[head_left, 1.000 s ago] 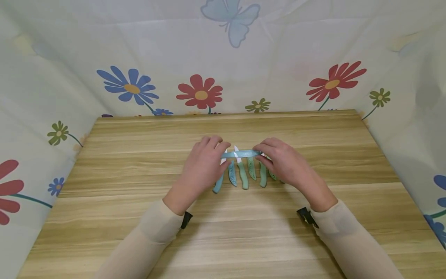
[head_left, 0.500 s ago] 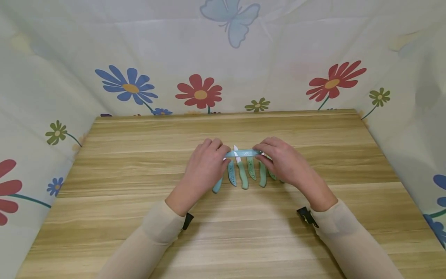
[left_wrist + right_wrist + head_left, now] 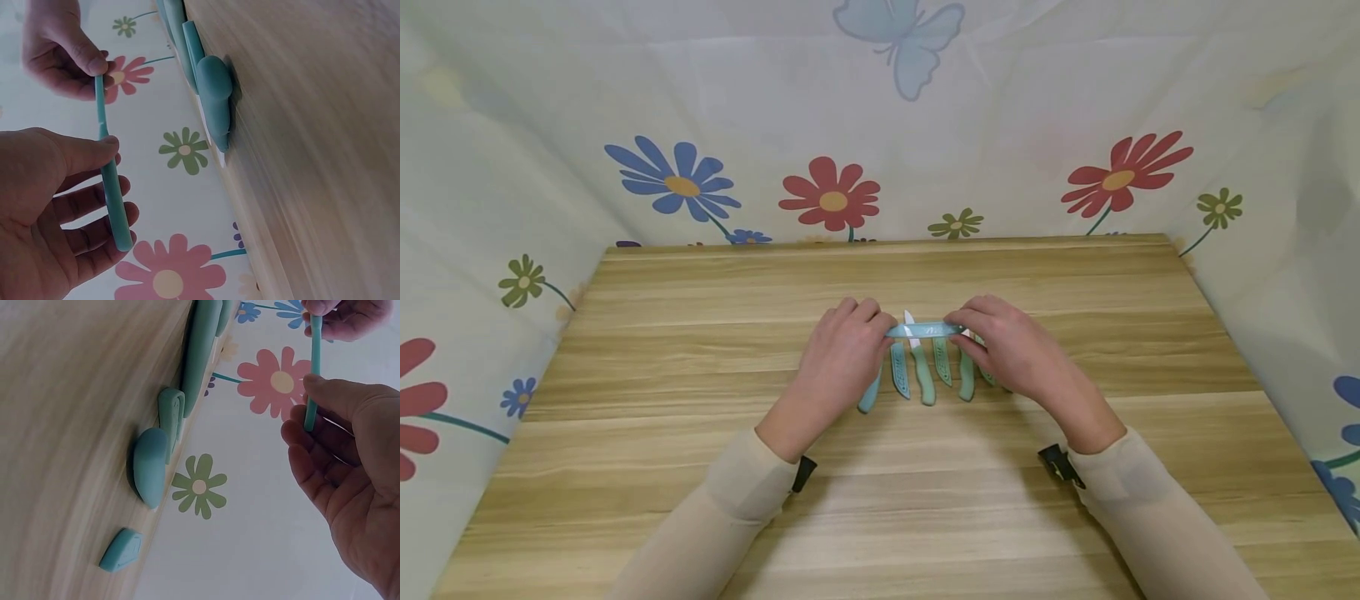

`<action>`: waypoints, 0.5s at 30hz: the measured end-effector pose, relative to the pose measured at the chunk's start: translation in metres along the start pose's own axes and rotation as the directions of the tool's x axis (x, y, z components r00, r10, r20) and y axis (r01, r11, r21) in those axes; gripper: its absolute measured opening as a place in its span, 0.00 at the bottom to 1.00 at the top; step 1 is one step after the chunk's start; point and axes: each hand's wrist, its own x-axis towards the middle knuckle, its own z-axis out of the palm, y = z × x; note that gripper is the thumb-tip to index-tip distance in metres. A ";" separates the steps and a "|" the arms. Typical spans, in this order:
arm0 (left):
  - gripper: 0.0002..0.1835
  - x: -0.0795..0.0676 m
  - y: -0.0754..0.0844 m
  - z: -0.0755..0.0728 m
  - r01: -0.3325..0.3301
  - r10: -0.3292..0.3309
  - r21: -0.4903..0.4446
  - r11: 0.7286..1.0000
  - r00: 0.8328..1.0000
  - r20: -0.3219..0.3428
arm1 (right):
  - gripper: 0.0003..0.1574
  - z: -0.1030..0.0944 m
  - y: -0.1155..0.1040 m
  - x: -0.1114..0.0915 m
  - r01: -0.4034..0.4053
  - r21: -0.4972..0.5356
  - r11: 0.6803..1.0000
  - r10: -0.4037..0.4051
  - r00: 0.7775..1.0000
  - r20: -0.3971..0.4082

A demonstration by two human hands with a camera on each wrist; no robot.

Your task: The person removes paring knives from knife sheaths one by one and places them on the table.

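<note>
In the head view, a light blue sheathed paring knife (image 3: 925, 331) spans the gap between both hands, held level above the table. My left hand (image 3: 842, 358) grips its thicker handle (image 3: 115, 209) between thumb and fingers. With thumb and fingertips, my right hand (image 3: 1011, 346) pinches the slim sheath (image 3: 315, 350) at the other end. Below them lie a blue-handled knife (image 3: 870, 395), partly behind the left hand, a blue sheath (image 3: 900, 372), a green-handled knife (image 3: 924, 382), a green sheath (image 3: 942, 364) and another green-handled knife (image 3: 966, 378).
Another green sheath (image 3: 986, 376) lies partly hidden under the right hand. The row sits mid-table on a wood-grain tabletop (image 3: 715, 333). A white flowered cloth (image 3: 1000, 108) hangs behind and along both sides. Bare white blades point toward the table's far edge.
My left hand has shifted slightly right, and the stretch of knife showing between the hands is shorter. The right hand has stayed in place, and the row below has not been moved.
</note>
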 end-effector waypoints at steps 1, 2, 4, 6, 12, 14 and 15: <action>0.11 0.000 0.000 0.000 0.001 -0.001 -0.001 1.000 1.000 0.000 | 0.16 0.000 0.000 0.000 0.000 -0.002 1.000 0.000 1.000 0.001; 0.11 0.000 0.000 0.000 0.002 -0.002 -0.001 1.000 1.000 0.001 | 0.16 0.001 0.000 0.000 -0.001 -0.003 1.000 0.001 1.000 0.002; 0.11 -0.001 0.000 0.000 0.004 -0.004 0.002 1.000 1.000 0.002 | 0.16 0.001 0.000 0.001 -0.003 -0.006 1.000 0.003 1.000 0.004; 0.11 -0.001 -0.001 0.000 0.004 -0.004 0.008 1.000 1.000 0.004 | 0.18 0.001 -0.001 0.001 -0.004 -0.011 1.000 0.004 1.000 0.007; 0.11 -0.001 -0.001 0.001 -0.001 0.001 0.019 1.000 1.000 0.005 | 0.29 0.000 -0.004 0.002 -0.007 -0.037 0.999 0.008 1.000 0.008; 0.11 -0.001 -0.001 0.001 -0.004 0.004 0.020 1.000 1.000 0.004 | 0.31 0.000 -0.006 0.004 0.001 -0.052 0.999 -0.001 1.000 0.012; 0.11 -0.002 -0.001 0.001 -0.005 0.005 0.020 1.000 1.000 0.002 | 0.31 0.000 -0.007 0.005 0.009 -0.060 0.998 -0.008 1.000 0.015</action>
